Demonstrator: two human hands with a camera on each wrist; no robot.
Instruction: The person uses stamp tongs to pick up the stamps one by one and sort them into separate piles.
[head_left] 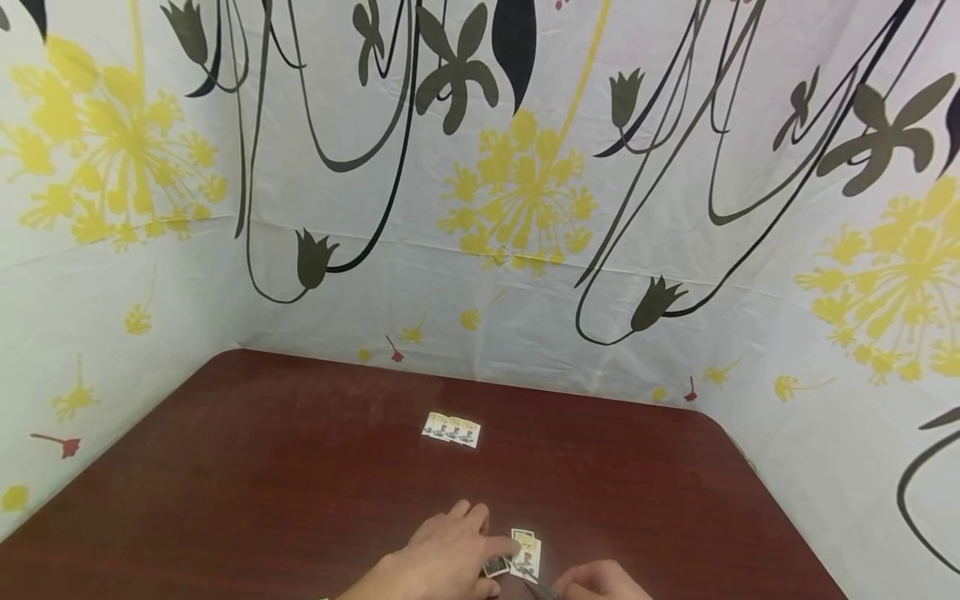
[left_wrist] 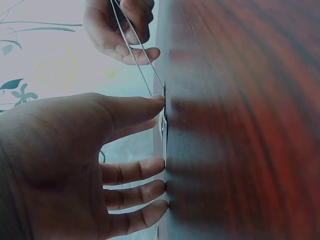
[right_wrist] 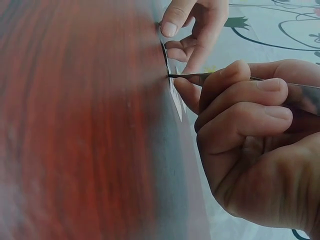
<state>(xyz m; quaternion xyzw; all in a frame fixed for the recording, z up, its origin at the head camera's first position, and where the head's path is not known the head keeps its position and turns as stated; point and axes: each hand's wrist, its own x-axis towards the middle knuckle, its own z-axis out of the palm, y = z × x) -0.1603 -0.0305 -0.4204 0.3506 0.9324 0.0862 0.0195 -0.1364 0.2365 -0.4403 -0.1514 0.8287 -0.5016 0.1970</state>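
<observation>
At the near part of the table, my left hand [head_left: 442, 554] reaches over small printed cards [head_left: 528, 560], fingers mostly straight. Its index finger overlaps the light card, and a darker card [head_left: 497, 567] shows beneath the hand. In the left wrist view the thumb and fingertips come down at the cards and tabletop. My right hand [right_wrist: 245, 135] grips a pair of tweezers [right_wrist: 192, 78] with curled fingers. The tweezers' tips point at the cards' edge, and in the left wrist view their two thin arms stand apart.
Farther back on the dark red wooden table [head_left: 300, 467] lies an overlapping row of several similar cards [head_left: 452, 430]. A white cloth [head_left: 420, 200] with yellow and grey plant prints hangs around the table's back and sides.
</observation>
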